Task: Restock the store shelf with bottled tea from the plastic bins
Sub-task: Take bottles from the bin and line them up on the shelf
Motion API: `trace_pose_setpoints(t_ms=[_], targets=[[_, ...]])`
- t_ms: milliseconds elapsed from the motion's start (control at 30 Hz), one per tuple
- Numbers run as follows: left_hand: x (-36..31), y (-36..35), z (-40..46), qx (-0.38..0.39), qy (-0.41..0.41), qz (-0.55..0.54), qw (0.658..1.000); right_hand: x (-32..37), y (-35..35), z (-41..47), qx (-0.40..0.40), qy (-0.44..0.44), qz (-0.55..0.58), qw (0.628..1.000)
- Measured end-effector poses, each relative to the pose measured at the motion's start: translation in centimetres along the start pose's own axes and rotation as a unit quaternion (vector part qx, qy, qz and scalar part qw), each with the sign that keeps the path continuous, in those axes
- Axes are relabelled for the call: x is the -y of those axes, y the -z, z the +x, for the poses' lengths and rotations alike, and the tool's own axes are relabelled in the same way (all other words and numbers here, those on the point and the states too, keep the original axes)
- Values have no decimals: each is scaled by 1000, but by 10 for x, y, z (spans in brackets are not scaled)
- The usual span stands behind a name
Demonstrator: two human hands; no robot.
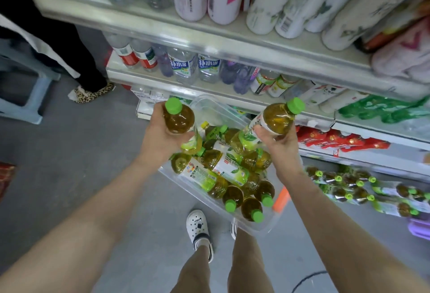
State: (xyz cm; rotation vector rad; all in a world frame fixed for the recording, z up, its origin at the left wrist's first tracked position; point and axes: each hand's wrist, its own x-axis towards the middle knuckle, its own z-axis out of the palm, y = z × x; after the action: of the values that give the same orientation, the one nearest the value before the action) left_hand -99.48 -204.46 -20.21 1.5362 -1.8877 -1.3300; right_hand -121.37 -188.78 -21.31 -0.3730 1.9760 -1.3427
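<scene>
1. Holding one tea bottle per hand: left hand (162, 139) grips left bottle (178, 118), right hand (279, 143) grips right bottle (275, 119), above the bin (253, 228).
2. Full, so probably heavy; smooth plastic looks slippery. Grip mid-body.

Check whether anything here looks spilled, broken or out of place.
Nothing spilled or broken. The tea bottles lie jumbled in the clear bin, and the bottom-shelf bottles also lie on their sides rather than upright.

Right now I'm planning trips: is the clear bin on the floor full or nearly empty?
Still well stocked: the clear plastic bin holds a heap of green-capped tea bottles lying on their sides.
</scene>
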Motion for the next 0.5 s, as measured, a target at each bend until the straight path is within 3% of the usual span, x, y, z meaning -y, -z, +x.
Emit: trace_pose_setpoints(t_ms=[200,333,500], targets=[[-61,32,-32,75,-27,-115,990,53,33,-50,-13,43,15,999],[-104,38,-55,102,-66,-109,987,90,55,-78,-47,84,12,995],[-163,31,-81,112,-113,-82,984,134,81,-107,-81,106,87,987]])
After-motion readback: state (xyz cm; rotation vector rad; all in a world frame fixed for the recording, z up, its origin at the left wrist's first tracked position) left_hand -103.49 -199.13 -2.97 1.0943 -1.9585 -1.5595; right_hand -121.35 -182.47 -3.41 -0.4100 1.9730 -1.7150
